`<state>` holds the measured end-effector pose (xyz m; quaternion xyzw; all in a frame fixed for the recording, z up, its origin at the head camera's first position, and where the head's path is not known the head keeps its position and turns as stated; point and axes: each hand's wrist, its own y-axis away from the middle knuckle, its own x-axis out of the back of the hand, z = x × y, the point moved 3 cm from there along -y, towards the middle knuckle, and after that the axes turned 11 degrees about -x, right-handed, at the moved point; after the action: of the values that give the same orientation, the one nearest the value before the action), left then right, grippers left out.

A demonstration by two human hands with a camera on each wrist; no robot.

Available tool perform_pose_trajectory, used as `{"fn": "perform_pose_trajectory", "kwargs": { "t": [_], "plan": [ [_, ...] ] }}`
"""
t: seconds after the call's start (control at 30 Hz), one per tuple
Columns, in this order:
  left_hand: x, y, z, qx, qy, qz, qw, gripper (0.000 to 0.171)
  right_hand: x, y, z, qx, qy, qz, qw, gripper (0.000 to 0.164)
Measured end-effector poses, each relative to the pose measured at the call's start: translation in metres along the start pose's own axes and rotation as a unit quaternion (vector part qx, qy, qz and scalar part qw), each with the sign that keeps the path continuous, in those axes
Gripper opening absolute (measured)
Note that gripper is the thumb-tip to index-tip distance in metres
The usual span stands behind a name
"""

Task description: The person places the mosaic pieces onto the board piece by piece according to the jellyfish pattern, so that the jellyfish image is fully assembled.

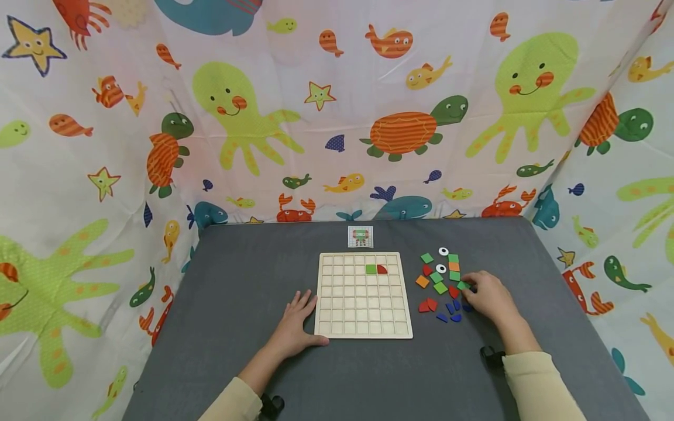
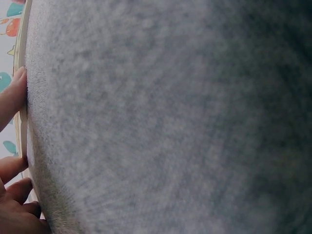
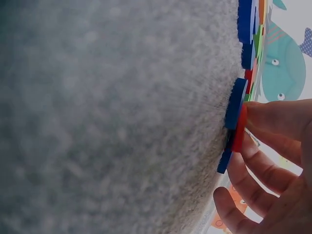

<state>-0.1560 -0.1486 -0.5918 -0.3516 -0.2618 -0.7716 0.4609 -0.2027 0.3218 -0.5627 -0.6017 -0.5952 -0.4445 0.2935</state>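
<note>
A pale wooden grid board [image 1: 363, 335] lies flat on the grey table. One green square [image 1: 371, 269] and one red quarter-round piece [image 1: 382, 269] sit side by side in its upper cells. My left hand [image 1: 292, 327] rests at the board's lower left corner, fingers spread along the left edge and thumb at the near edge. To the right of the board, my right hand [image 1: 489, 297] is among the loose pieces. Its thumb and fingers pinch a red piece [image 3: 239, 129], just over blue pieces [image 3: 236, 103]. In the head view that red piece is hidden.
Loose green, orange, red and blue pieces [image 1: 440, 287] and two white rings [image 1: 441, 269] lie right of the board. A small picture card [image 1: 360, 237] lies behind it. A sea-animal curtain [image 1: 337, 117] hangs around the table [image 1: 253, 263].
</note>
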Motion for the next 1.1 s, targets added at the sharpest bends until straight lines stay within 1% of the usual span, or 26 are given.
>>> {"fn": "perform_pose_trajectory", "kwargs": {
  "t": [0.33, 0.53, 0.63, 0.73, 0.83, 0.93, 1.0, 1.1],
  "plan": [
    [-0.002, 0.000, -0.001, 0.001, 0.000, 0.002, 1.0000, 0.112, 0.002, -0.006, 0.005, -0.027, 0.006, 0.000, 1.000, 0.038],
    [-0.001, 0.000, 0.000, 0.004, 0.003, 0.003, 1.0000, 0.113, 0.002, -0.007, 0.004, -0.019, 0.027, 0.003, 0.999, 0.033],
    [0.000, -0.001, 0.000, 0.005, 0.000, 0.004, 1.0000, 0.113, 0.003, -0.007, 0.003, -0.013, 0.030, 0.005, 0.999, 0.031],
    [-0.001, -0.003, 0.000, 0.005, -0.004, 0.005, 1.0000, 0.113, 0.004, -0.007, 0.003, -0.006, 0.028, 0.016, 0.999, 0.030],
    [-0.001, -0.003, 0.000, 0.003, -0.003, 0.007, 1.0000, 0.114, 0.006, -0.005, 0.001, 0.018, 0.019, 0.039, 0.999, 0.030],
    [-0.002, -0.001, -0.001, 0.001, -0.002, 0.007, 1.0000, 0.114, 0.010, -0.002, -0.005, 0.057, 0.007, 0.061, 0.997, 0.030],
    [-0.003, -0.001, -0.001, 0.000, -0.002, 0.006, 1.0000, 0.114, 0.013, -0.001, -0.009, 0.079, 0.000, 0.068, 0.995, 0.029],
    [-0.003, -0.001, -0.002, -0.001, -0.002, 0.007, 1.0000, 0.113, 0.016, 0.000, -0.015, 0.098, -0.009, 0.071, 0.993, 0.029]
  ]
}}
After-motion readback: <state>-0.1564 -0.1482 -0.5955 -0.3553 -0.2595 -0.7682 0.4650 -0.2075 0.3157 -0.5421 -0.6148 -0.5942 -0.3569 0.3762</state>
